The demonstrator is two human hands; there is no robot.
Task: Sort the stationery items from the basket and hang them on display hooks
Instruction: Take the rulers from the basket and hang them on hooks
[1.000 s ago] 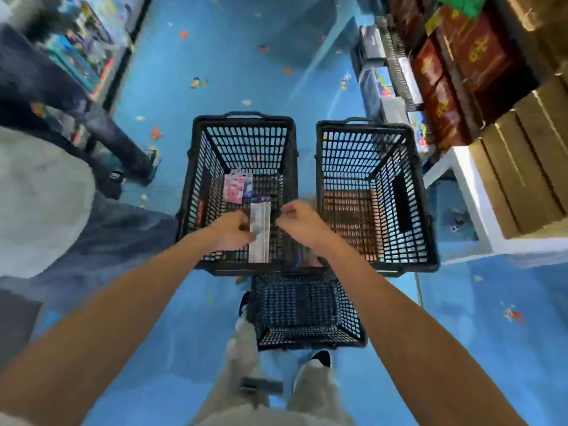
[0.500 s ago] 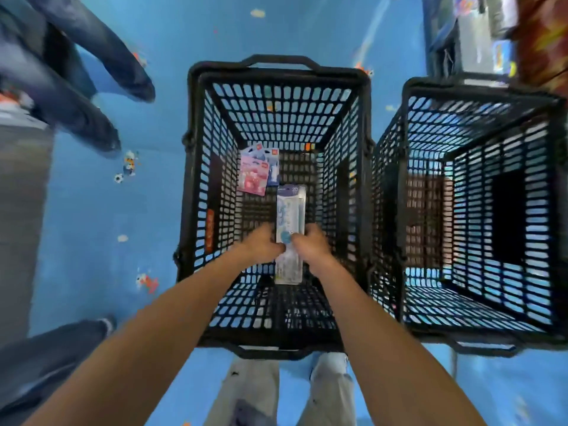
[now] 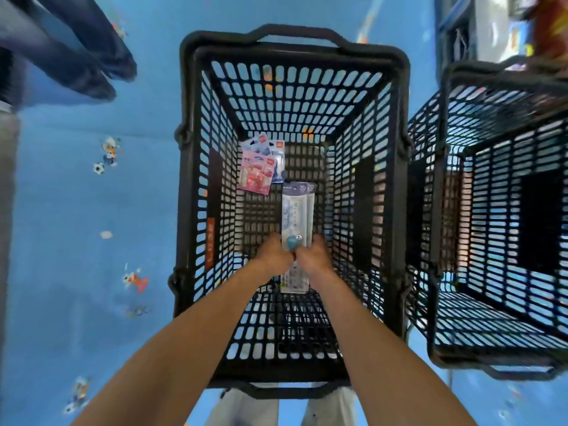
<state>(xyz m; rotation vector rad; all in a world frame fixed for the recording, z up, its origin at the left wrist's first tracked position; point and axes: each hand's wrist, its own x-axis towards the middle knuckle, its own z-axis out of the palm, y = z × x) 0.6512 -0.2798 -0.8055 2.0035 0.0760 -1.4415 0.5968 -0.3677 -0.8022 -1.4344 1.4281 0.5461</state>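
Obs., standing beside the person, looking down along both bare forearms:

- Black plastic lattice basket (image 3: 399, 192) stands upright on the blue floor printed with small cartoon figures (image 3: 76, 210). Both forearms reach down inside it.
- Long narrow pale blue-and-white pack (image 3: 296, 210) lies lengthwise near the middle of the basket bottom. Its numbered end points away from the person. A second like pack shows along its right edge, directly under it.
- Left hand (image 3: 272, 256) is at the long pack's left edge, with fingers curled in and clamped on it. Right hand (image 3: 315, 256) is at its right edge, also curled and gripping. The two hands nearly touch over the pack's near half. Fingertips are mostly hidden under the hands, so I cannot tell how far they wrap.
- Round blue mark on the pack face sits just beyond the knuckles.
- Small pink printed card pack (image 3: 256, 176) lies on the basket bottom at the far left, apart from the long pack. It overlaps a blue-and-white card pack (image 3: 275, 152) behind it.
- Second black lattice basket (image 3: 442, 179) stands just beside the first, on its right.
- Another person's dark-trousered legs and dark shoes (image 3: 86, 66) are at the far left, well apart from the baskets.
- Wearer's pale trousers (image 3: 242, 407) show below the basket's near rim
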